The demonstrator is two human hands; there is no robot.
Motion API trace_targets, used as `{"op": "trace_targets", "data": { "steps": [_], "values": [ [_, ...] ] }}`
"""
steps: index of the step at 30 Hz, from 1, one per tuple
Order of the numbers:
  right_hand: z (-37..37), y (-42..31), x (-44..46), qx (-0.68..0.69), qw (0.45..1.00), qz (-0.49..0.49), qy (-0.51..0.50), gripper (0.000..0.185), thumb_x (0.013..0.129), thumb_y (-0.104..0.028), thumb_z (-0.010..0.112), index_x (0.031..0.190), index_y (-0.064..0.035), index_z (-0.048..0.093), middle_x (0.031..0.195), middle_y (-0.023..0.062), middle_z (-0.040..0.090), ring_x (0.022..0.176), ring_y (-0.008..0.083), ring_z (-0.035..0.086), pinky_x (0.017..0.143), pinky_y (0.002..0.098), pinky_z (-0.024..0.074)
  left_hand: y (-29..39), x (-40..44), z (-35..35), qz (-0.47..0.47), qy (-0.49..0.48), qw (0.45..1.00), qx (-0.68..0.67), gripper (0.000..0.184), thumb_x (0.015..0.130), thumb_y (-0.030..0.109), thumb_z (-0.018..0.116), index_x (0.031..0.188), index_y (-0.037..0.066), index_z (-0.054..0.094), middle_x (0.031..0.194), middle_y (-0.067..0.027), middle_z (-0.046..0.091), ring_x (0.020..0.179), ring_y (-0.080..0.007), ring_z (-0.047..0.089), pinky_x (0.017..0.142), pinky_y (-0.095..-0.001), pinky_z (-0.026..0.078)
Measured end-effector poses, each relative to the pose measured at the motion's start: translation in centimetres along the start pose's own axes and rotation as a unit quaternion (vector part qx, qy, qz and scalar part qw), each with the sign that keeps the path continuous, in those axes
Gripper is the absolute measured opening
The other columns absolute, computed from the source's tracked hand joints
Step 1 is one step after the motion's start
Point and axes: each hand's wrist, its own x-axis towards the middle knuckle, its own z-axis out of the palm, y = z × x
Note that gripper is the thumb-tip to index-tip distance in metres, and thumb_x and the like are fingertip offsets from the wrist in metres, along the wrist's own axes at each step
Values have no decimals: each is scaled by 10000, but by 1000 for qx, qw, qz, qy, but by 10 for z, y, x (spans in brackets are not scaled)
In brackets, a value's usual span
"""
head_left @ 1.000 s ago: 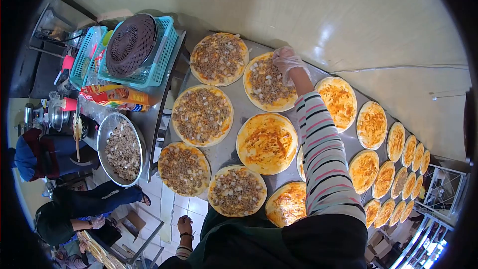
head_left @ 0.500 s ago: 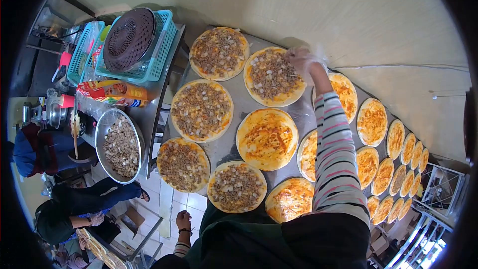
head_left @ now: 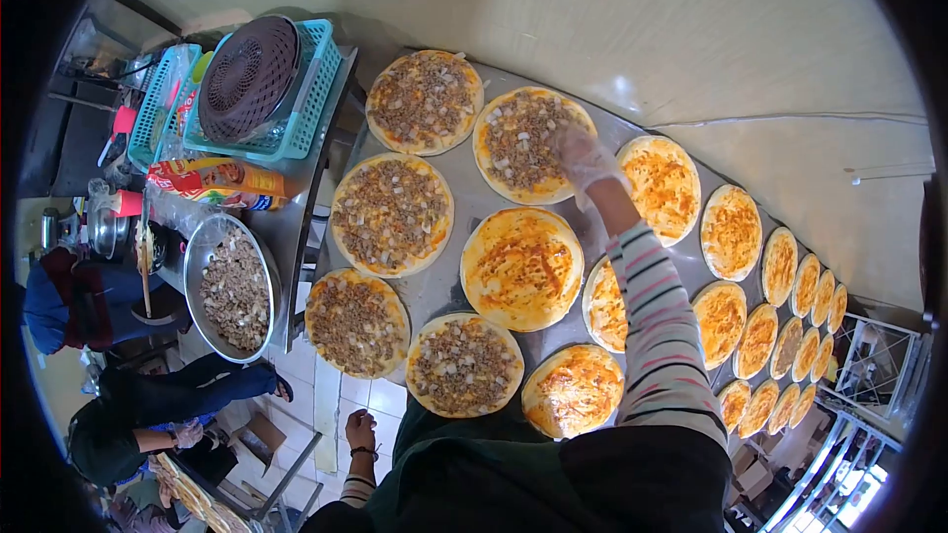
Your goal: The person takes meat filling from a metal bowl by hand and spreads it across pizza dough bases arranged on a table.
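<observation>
My right hand (head_left: 585, 159), in a clear plastic glove, rests on the right side of a round pizza base (head_left: 529, 144) topped with crumbled meat and pale chunks. Its fingers are blurred, so their grip is unclear. My left hand (head_left: 361, 429) hangs low beside the table, fingers curled in, with nothing visible in it. Other meat-topped bases (head_left: 393, 214) lie to the left. A base with only orange sauce (head_left: 521, 268) lies just below the one I touch, and another sauced base (head_left: 659, 190) sits to the right of my hand.
Several more sauced bases (head_left: 731, 233) run along the metal table (head_left: 433, 288) to the right. On a left-hand table stand a metal bowl of meat topping (head_left: 235, 288) and a turquoise basket (head_left: 318, 89). Another person (head_left: 118, 434) stands at lower left. A wall borders the far side.
My right hand has moved down and slightly left on the same pizza base, from its upper right edge to its right side. My left hand stays low.
</observation>
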Motion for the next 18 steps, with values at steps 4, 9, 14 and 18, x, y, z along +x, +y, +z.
{"op": "trace_targets", "data": {
  "steps": [4, 9, 14, 18],
  "values": [
    [-20, 1, 5, 166, 981, 93, -34, 155, 732, -173, 417, 766, -102, 551, 719, 103, 528, 685, 250, 513, 646, 336, 418, -17, 1, -5, -10, -5, 1000, 2, 170, 691, 57, 498, 855, 10, 494, 639, -39, 509, 526, -96, 472, 402, -189, 331],
    [-22, 33, 54, 226, 937, 251, -94, 149, 694, -192, 469, 700, -76, 561, 677, 124, 544, 654, 258, 525, 626, 335, 424, -8, -6, 0, -34, 14, 999, 5, 186, 689, 59, 500, 865, -1, 495, 647, -44, 514, 535, -105, 481, 429, -196, 350],
    [24, 44, 84, 300, 931, 199, -61, 129, 629, -170, 498, 674, -77, 574, 695, 152, 547, 686, 283, 533, 617, 351, 422, -1, -10, 4, -5, 3, 1000, 30, 204, 680, 72, 504, 870, -2, 496, 643, -45, 513, 535, -104, 482, 437, -201, 359],
    [-12, 24, 68, 305, 930, 196, -60, 103, 650, -143, 501, 669, -60, 558, 631, 134, 541, 630, 244, 536, 601, 322, 422, 7, -12, 0, -10, 22, 1000, 20, 198, 678, 77, 501, 864, 10, 499, 639, -38, 514, 527, -91, 475, 414, -191, 346]
  ]
}}
